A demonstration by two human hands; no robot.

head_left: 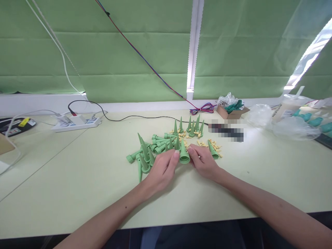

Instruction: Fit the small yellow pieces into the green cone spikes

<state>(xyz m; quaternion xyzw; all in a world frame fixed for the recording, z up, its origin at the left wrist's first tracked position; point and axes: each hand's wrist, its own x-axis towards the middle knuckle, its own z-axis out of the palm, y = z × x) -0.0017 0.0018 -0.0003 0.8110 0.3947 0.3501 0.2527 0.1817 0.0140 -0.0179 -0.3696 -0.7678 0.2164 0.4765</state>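
The bare left forearm [111, 215] enters from the lower left. Pointed green plastic cones [144, 153] crowd the pale tabletop [77, 180] left of centre. At centre, left hand [163, 169] and right hand [204, 161] grip one flared, hollow green cone [184, 154] between them; small yellow pieces [214, 143] lie right.

Bright light glares through gaps [307, 59] in the green blinds [116, 83] — soft shadows on the tabletop [77, 186], one patch [226, 131] pixelated.

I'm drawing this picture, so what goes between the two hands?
A green cone is between the left hand and the right hand, with its hollow end facing the camera. The head view shows it.
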